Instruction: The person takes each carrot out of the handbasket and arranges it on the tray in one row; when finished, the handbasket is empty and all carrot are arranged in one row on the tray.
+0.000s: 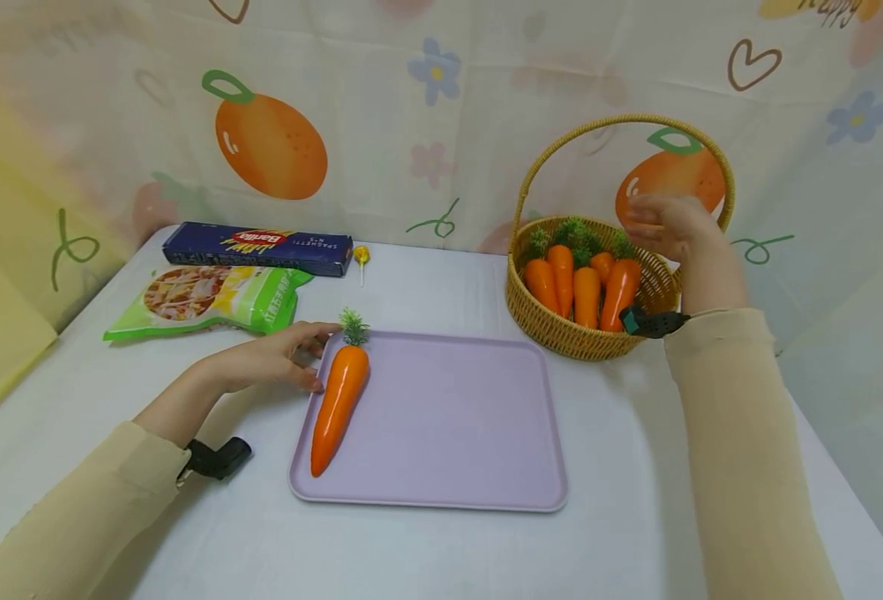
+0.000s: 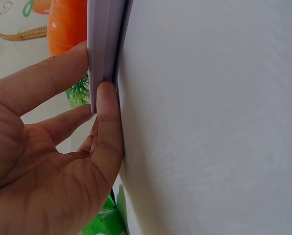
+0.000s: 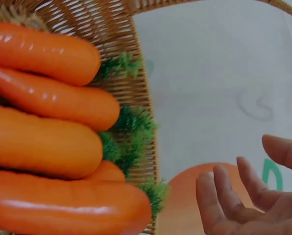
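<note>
Left hand [image 1: 279, 358] is pinching the near-left... rather, the left edge of the tray [image 1: 449, 417] close to its far corner: in the left wrist view the thumb is pressing at the rim and a finger [image 2: 108, 105] is tucking under the base, probably for steadying it. The tray is lying on the surface [image 1: 441, 554]. One large carrot [image 1: 339, 408] is resting along the tray's left side, leafy end pointing away and overlapping the far rim, likely set lengthwise there to leave room beside it.

Right hand [image 1: 669, 225] is hovering by the basket [image 1: 591, 346], around its far right rim, fingers spread apart and loosely bent, gripping nothing. The other carrots [image 1: 587, 296] are leaning together inside, leafy ends toward the far rim, the basket wall seemingly keeping them bunched.

Spaghetti box [image 1: 261, 247], green packet [image 1: 216, 300] and lollipop [image 1: 362, 254] are sitting at the far left, apparently out of the way. Whether the right hand is touching the handle [image 1: 621, 119], cannot tell.
</note>
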Available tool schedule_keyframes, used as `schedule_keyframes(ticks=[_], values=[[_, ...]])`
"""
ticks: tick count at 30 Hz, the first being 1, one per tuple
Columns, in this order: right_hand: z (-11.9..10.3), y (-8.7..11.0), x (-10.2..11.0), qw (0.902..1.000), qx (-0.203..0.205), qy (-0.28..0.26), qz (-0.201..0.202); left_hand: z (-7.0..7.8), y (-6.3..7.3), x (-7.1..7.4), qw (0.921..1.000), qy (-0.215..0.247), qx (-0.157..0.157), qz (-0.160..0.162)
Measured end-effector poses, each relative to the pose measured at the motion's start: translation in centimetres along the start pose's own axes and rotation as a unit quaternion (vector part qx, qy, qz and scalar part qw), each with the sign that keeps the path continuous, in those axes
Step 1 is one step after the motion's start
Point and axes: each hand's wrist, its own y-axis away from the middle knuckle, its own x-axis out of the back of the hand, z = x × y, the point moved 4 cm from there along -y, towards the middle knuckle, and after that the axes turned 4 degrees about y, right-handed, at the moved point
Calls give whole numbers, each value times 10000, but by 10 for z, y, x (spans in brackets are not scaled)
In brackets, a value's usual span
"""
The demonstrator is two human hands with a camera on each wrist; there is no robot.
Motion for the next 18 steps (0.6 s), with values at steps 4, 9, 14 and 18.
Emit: schedule_keyframes(ticks=[4,9,14,18], values=[[7,-4,2,9952,39,938,293,0,0,0,10000,-37,11,6],[13,-9,5,9784,99,1992,541,-1,-1,0,10000,-62,19,14],[17,-10,7,9648,173,2531,693,-1,-1,0,10000,-27,-11,2],[20,-12,7,9500,250,2972,928,-1,-1,0,10000,-4,-14,1]])
